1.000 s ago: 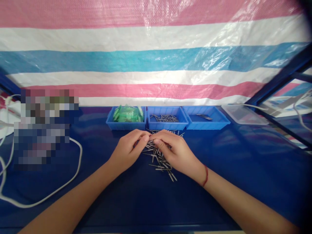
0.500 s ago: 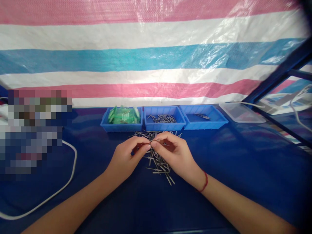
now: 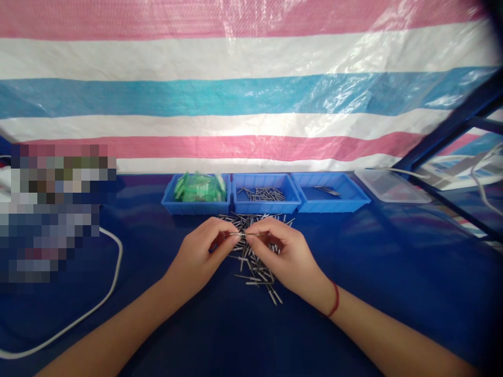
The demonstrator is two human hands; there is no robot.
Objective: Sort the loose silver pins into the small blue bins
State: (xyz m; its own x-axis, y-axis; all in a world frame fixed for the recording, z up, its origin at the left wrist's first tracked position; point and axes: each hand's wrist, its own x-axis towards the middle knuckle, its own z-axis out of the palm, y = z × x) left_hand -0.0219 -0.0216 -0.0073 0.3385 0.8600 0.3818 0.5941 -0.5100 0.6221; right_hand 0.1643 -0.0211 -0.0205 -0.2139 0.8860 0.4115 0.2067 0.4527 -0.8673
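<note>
Between my fingertips a thin metal pop rivet (image 3: 242,234) lies level, its middle showing. My left hand (image 3: 209,250) pinches its left end and my right hand (image 3: 281,252) pinches its right end. Below and behind the hands, a loose pile of pop rivets (image 3: 257,272) spreads over the blue table; my hands cover part of it. Farther back stand three blue bins. The left bin (image 3: 196,208) contains green plastic packets (image 3: 200,186), the middle bin (image 3: 267,208) many rivets, and the right bin (image 3: 334,205) a few thin metal pieces.
A clear plastic lid (image 3: 393,187) lies right of the bins. A white cable (image 3: 116,277) curves across the table's left side, near a blurred-out area. Striped plastic sheeting (image 3: 251,94) hangs behind, and a dark frame (image 3: 444,125) stands at the right.
My fingertips have moved slightly apart, so more of the rivet between them shows. Both hands sit a little lower in the view.
</note>
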